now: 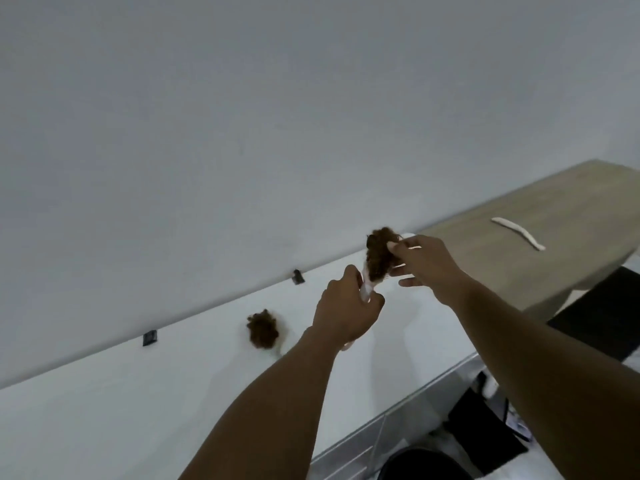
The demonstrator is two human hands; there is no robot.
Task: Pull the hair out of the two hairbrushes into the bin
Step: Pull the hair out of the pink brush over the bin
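Down below the near edge of the white counter (138,410) sits a dark bin (422,460). Above the counter, the left hand (346,313) is wrapped tight round the pale handle of a hairbrush (366,289), held upright. The right hand (426,261) pinches the brown hair (379,254) packed in its head. A second brush (262,329), clogged with hair, lies on the counter nearer the wall. Past the counter's far end stands a wooden table (571,202) bearing a pale curved strip (517,232).

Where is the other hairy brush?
In the head view, the other brush lies on the white counter, just left of the left hand, which grips the first brush.
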